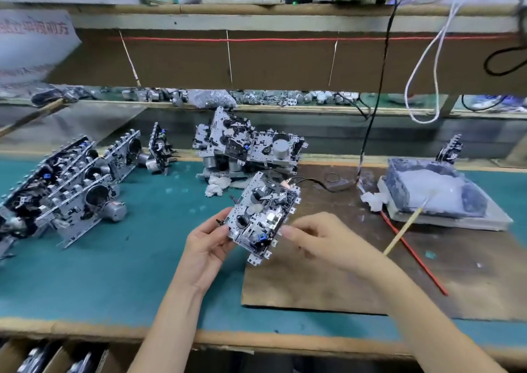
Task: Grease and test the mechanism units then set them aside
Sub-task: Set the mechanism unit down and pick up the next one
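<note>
Far to the left of the left hand, a row of silver-and-black metal mechanism units (pixel 65 184) leans on edge on the green-matted bench (pixel 114 272). The left hand (pixel 208 247), palm up, grips the left edge of one flat silver-and-black mechanism unit (pixel 262 215), thumb on its face and fingers curled beneath. The unit is held tilted above the bench, between both hands. Beyond the hands lies a pile of similar units (pixel 248 147) with a crumpled white tissue (pixel 217 187) at its foot. The right hand (pixel 322 238) reaches to the unit's right edge with slightly bent fingers; blur prevents confirming a grip. A brown board (pixel 328 281) lies under the right hand. To its right, a pale wooden stick (pixel 403 230) leans on a plastic-wrapped grey tray (pixel 433 195), beside a thin red rod (pixel 413 255).
</note>
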The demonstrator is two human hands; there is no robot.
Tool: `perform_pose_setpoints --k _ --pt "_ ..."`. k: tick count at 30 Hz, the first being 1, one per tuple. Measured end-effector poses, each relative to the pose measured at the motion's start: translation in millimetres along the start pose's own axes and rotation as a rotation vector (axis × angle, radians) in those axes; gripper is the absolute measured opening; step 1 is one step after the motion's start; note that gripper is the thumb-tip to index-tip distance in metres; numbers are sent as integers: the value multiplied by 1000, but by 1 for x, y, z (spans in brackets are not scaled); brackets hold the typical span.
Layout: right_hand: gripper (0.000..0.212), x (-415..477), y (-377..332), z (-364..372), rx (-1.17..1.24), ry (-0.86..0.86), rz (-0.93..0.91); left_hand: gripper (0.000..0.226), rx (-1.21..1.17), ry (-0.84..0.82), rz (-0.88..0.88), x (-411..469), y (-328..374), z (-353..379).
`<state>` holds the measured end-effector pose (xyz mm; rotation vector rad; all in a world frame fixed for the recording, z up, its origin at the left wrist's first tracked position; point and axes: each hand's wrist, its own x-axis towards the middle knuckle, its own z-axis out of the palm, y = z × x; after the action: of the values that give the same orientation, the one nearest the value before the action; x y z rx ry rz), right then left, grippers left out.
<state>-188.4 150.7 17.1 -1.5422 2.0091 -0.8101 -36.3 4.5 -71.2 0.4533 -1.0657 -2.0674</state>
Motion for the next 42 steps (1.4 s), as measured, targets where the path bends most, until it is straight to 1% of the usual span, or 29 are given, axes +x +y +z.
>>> perform_pose_setpoints --k 3,4,5,7,9,12,14,17,21,22,24,27,33,35,37,40,42 --pt "39 -13 17 -27 -448 266 161 34 29 -3 -15 1 -1 1" --pt "38 -18 23 -34 -566 286 245 35 23 -8 -15 2 -3 -1" --pt "39 -22 28 -40 -649 262 338 36 21 0 -14 2 -2 0" --pt "45 -28 38 -47 -732 162 488 44 23 4 -11 2 -2 0" --pt "50 -31 48 -51 -732 88 584 51 26 5 -14 2 -1 0" --pt "51 -32 62 -57 -637 30 643 55 33 19 -17 2 -1 1" --pt "44 -32 73 -61 -575 42 629 56 38 30 -17 2 -1 2" --pt "30 -34 84 -65 -576 83 599 58 43 33 -20 1 0 3" --pt "39 -35 86 -63 -580 -13 646 60 45 35 -21 -1 1 4" --pt "40 -36 86 -64 -572 -7 641 60 43 37 -21 -1 1 5" --pt "41 -38 85 -68 -553 87 599 60 37 40 -24 -1 2 5" --pt "34 -39 84 -79 -536 306 508 59 43 42 -32 0 2 6" --pt "30 -23 93 -88 -515 506 515 58 53 45 -36 -1 2 5" --pt "24 -21 91 -87 -511 606 454 57 58 48 -35 -1 2 5" --pt "21 -23 81 -83 -451 715 308 56 60 54 -36 -1 2 5" --pt "23 -26 46 -71 -172 857 -44 53 71 58 -38 -1 3 6" --pt "23 -28 18 -60 -53 826 -253 51 76 58 -36 -3 4 7"
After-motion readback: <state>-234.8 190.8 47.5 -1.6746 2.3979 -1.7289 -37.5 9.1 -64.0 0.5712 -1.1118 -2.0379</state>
